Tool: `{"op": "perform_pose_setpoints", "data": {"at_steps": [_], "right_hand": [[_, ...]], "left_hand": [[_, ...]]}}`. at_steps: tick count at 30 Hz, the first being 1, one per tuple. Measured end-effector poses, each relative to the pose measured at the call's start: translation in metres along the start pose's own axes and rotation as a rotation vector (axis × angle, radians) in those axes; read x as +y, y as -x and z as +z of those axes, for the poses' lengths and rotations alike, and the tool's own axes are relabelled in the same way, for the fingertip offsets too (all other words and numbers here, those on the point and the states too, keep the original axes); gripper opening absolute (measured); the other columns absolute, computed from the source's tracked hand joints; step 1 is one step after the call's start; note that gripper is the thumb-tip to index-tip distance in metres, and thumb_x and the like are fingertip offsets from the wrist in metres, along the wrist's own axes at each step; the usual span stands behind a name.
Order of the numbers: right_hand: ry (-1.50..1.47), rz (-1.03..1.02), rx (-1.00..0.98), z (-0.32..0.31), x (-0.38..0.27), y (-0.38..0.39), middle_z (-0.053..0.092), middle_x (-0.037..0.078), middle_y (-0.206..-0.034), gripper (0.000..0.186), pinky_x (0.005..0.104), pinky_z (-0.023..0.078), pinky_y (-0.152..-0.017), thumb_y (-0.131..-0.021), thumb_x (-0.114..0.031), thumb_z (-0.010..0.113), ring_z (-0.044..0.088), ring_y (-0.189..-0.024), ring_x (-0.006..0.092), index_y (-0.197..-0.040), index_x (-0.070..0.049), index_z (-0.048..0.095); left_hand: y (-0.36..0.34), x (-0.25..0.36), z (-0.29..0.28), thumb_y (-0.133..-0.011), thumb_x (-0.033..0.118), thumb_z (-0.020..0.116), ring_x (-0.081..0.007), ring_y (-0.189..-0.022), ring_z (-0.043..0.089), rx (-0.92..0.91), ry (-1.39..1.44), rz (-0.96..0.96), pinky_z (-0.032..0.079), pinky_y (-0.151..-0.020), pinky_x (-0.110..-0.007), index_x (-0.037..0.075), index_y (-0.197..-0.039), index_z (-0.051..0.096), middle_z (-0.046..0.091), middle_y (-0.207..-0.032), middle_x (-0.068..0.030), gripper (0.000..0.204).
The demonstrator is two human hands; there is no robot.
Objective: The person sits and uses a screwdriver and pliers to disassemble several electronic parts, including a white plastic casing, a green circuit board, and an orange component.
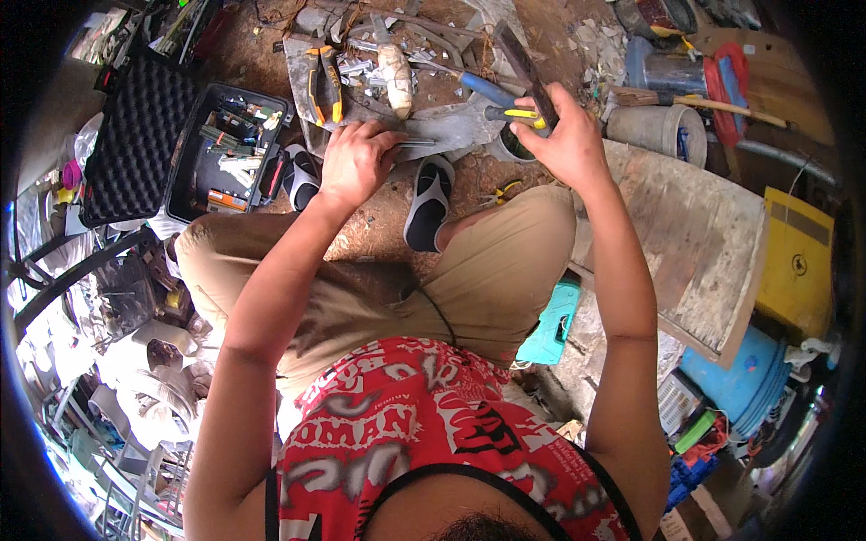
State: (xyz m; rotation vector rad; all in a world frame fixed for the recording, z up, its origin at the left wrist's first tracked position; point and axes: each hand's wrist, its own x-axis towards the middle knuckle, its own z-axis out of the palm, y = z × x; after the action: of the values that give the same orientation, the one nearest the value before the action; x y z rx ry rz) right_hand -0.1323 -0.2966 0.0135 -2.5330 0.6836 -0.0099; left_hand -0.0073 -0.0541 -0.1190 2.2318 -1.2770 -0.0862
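The left hand [357, 163] pinches a thin metal strip [420, 142] over the gray metal plate [465, 129] at far center, the right hand [570, 137] clamps a dark flat bar [521, 66] to its right, and a misaimed swing could strike the left hand.

Worn grey metal plate [462, 127] — on it orange-and-black pliers [336, 90], a pale wrapped bundle [394, 79], metal scraps [359, 70].
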Motion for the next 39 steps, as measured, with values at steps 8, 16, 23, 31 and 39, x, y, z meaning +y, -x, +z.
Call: {"op": "perform_pose_setpoints", "data": {"at_steps": [8,16,23,31,39], "right_hand": [[0.022,-0.050,-0.017,-0.003,-0.007,-0.014,0.071,0.007,-0.098,0.033,0.0359,0.051,-0.081,-0.071,-0.017,0.077,0.068,-0.090,0.0255,-0.096,-0.004,0.058],[-0.068,-0.002,0.083,0.031,0.008,-0.027,0.068,0.017,-0.084,0.060,0.0405,0.051,-0.072,-0.059,-0.041,0.087,0.067,-0.079,0.0309,-0.095,-0.001,0.059],[-0.051,0.080,0.131,0.071,0.100,-0.039,0.069,0.010,-0.085,0.055,0.0332,0.050,-0.076,-0.067,-0.026,0.083,0.066,-0.081,0.0229,-0.115,-0.007,0.065],[-0.101,0.134,0.147,0.094,0.102,-0.050,0.068,0.014,-0.083,0.045,0.0350,0.050,-0.070,-0.069,-0.032,0.082,0.065,-0.073,0.0228,-0.107,-0.011,0.069],[-0.418,0.024,0.361,-0.074,0.050,0.001,0.064,-0.002,-0.079,0.037,0.0220,0.045,-0.065,-0.074,-0.030,0.082,0.054,-0.069,0.0059,-0.099,-0.006,0.069]], "left_hand": [[-0.004,-0.003,-0.003,-0.077,0.020,0.068,-0.0225,-0.088,0.059,0.024,-0.002,-0.004,0.044,-0.079,-0.038,0.019,-0.096,0.072,0.064,-0.092,-0.0002,0.020],[-0.001,-0.005,0.000,-0.077,0.019,0.069,-0.0270,-0.091,0.059,0.052,0.069,-0.013,0.042,-0.084,-0.039,0.016,-0.095,0.071,0.065,-0.093,-0.0048,0.018],[-0.001,-0.002,0.000,-0.071,0.015,0.074,-0.0304,-0.090,0.058,0.056,0.146,-0.054,0.042,-0.083,-0.040,0.011,-0.086,0.066,0.063,-0.089,-0.0079,0.017],[0.002,-0.005,0.000,-0.070,0.020,0.077,-0.0311,-0.087,0.059,0.039,0.152,-0.076,0.044,-0.081,-0.041,0.010,-0.084,0.066,0.064,-0.087,-0.0090,0.020],[0.000,-0.002,0.001,-0.071,0.026,0.075,-0.0257,-0.090,0.059,0.031,0.111,-0.056,0.042,-0.083,-0.039,0.015,-0.085,0.067,0.063,-0.087,-0.0021,0.020]]}}
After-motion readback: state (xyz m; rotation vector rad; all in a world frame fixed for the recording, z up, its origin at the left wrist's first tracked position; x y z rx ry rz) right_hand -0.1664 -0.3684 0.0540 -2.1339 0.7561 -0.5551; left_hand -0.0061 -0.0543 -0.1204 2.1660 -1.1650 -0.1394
